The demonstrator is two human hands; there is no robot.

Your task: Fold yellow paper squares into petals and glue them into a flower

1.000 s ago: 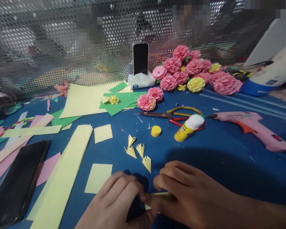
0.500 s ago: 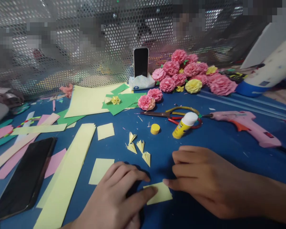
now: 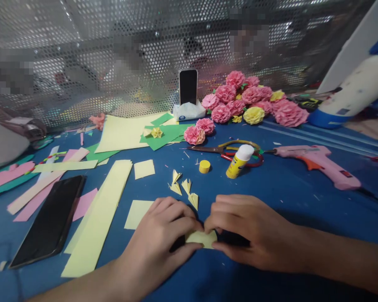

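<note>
Between my hands, just above or on the blue table, is a small folded piece of pale yellow paper (image 3: 204, 239). My left hand (image 3: 166, 235) pinches its left end between thumb and fingers. The right end is in the grip of my right hand (image 3: 248, 230), thumb below and fingertips above. Beyond my fingers lie several small folded yellow paper pieces (image 3: 193, 200). Pale yellow paper squares lie to the left, one (image 3: 138, 214) partly behind my left hand and another (image 3: 144, 169) farther back.
Yellow paper strips (image 3: 97, 222) and a black phone (image 3: 50, 222) lie at the left. A glue stick (image 3: 239, 161), its yellow cap (image 3: 204, 166), scissors (image 3: 214, 149) and a pink glue gun (image 3: 321, 163) lie ahead and right. Pink paper flowers (image 3: 227, 94) are heaped behind, before a perforated metal panel (image 3: 157, 54).
My right hand has moved left and taken hold of the paper's right end. Both hands now grip the paper, which is bent between them. The view has shifted slightly.
</note>
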